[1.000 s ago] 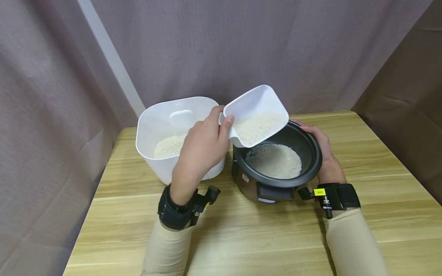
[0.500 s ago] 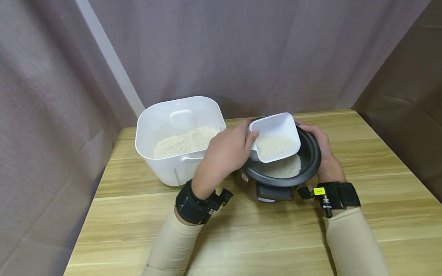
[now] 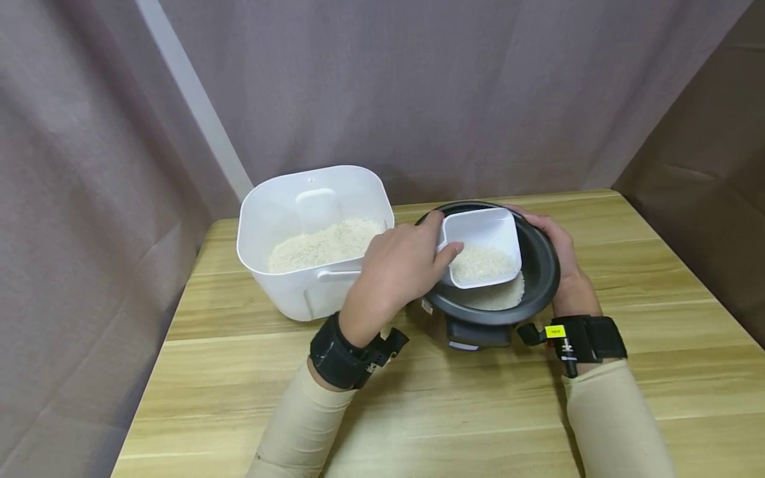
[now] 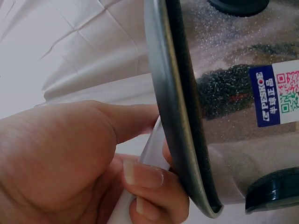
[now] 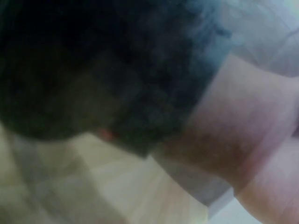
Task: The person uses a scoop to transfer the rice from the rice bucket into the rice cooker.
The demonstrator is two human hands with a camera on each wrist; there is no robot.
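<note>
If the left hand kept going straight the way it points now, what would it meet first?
Probably the right hand on the cooker's far rim: the left hand points right across the pot, gripping the scoop. Depth is unclear.

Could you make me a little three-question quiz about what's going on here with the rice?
1. True or false: the white scoop is empty.
2. Which hand grips the scoop: A left, B right?
3. What does the right hand hold?

Key
1. False: it holds rice and sits inside the cooker pot.
2. A: the left hand pinches its end.
3. The pot's rim, on the side away from the white rice bin.
</note>
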